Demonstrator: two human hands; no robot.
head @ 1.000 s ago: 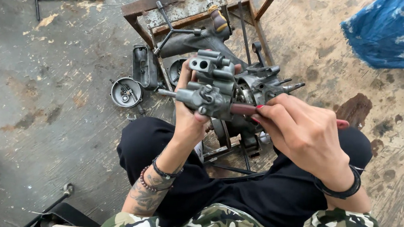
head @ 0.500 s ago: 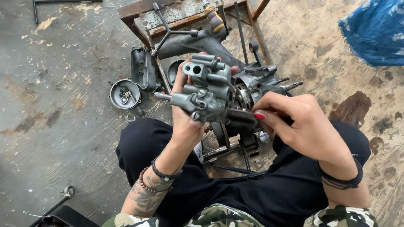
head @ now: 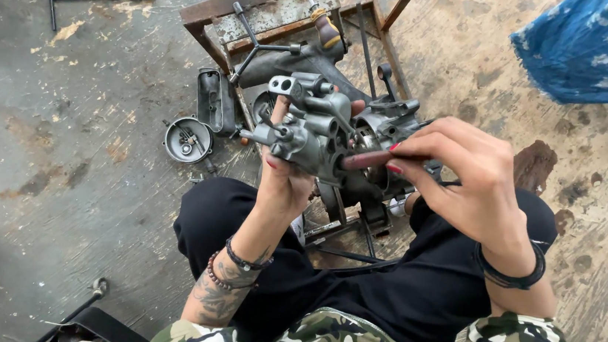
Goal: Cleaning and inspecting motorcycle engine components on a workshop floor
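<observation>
Carburetor of grey metal is held up in the left hand, whose grip is closed around its lower body, above the person's lap. Right hand pinches a thin reddish-brown tool between thumb and fingers, and the tool's tip touches the right side of the carburetor. Under both hands an engine block sits in a rusty metal frame on the concrete floor. Round metal cover lies to the left of the frame.

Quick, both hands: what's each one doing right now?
Left hand: closed around the grey metal carburetor, holding it up.
Right hand: fingers pinched on a dark red tool handle against the carburetor.
</observation>
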